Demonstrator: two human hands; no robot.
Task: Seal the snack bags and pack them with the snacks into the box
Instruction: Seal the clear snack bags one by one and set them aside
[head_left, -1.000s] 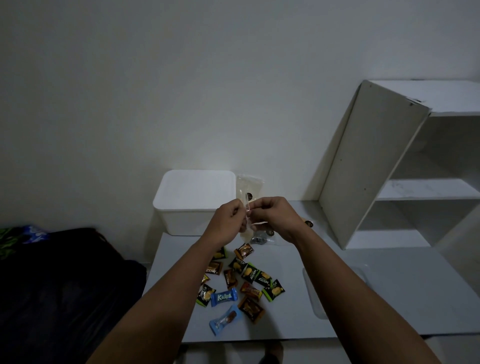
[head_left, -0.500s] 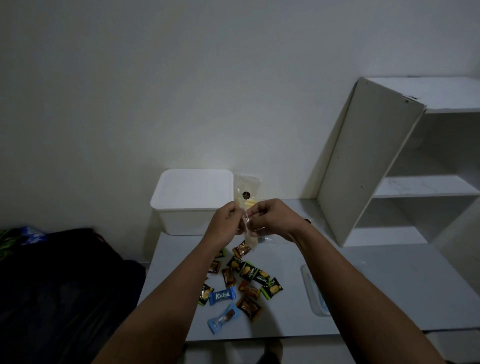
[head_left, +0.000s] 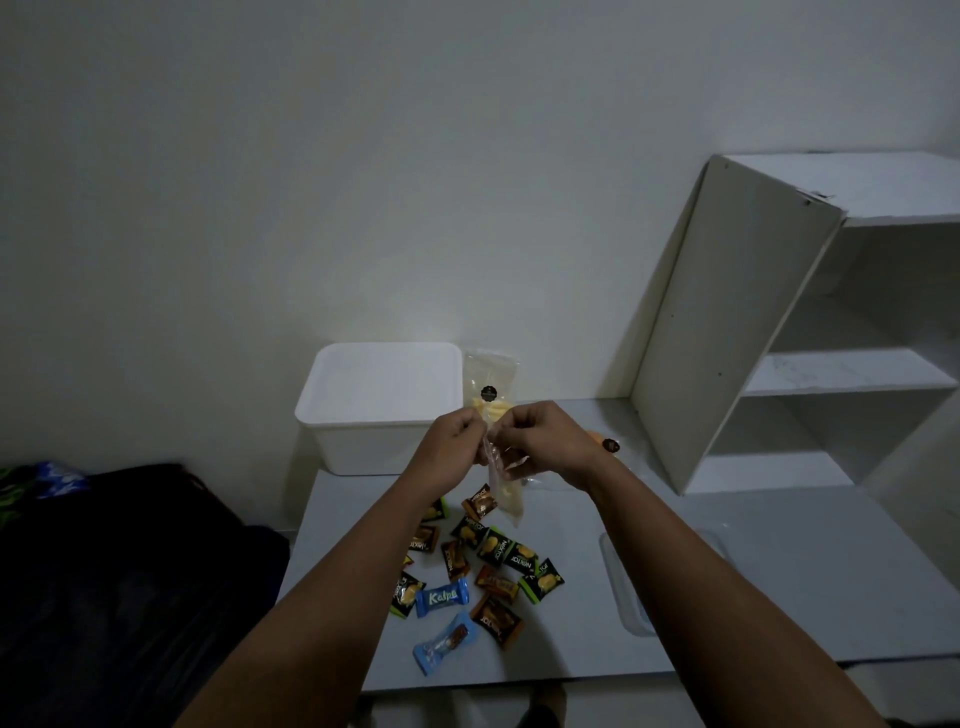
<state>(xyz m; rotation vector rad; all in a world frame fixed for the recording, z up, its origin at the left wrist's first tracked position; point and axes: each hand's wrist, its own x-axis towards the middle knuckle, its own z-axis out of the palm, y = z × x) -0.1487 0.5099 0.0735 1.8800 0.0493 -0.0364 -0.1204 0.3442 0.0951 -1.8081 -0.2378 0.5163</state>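
Note:
A clear snack bag (head_left: 503, 488) hangs above the table, pinched at its top edge by my left hand (head_left: 453, 446) and my right hand (head_left: 545, 441), which sit close together. A second clear snack bag (head_left: 489, 383) with pale yellow snacks and a dark round sticker stands behind my hands against the wall. The white box (head_left: 382, 402) stands open at the back left of the table. Several wrapped snacks (head_left: 483, 566) in green, brown and blue lie scattered under my forearms. Another bag with a dark sticker (head_left: 609, 445) is mostly hidden behind my right wrist.
A clear lid (head_left: 626, 597) lies flat on the white table (head_left: 779, 582) under my right forearm. A white shelf unit (head_left: 779, 322) fills the right side. Dark bedding (head_left: 114, 571) lies to the left of the table.
The camera view has shifted slightly. My hands have lowered a little and the held bag now hangs further below them, over the scattered snacks.

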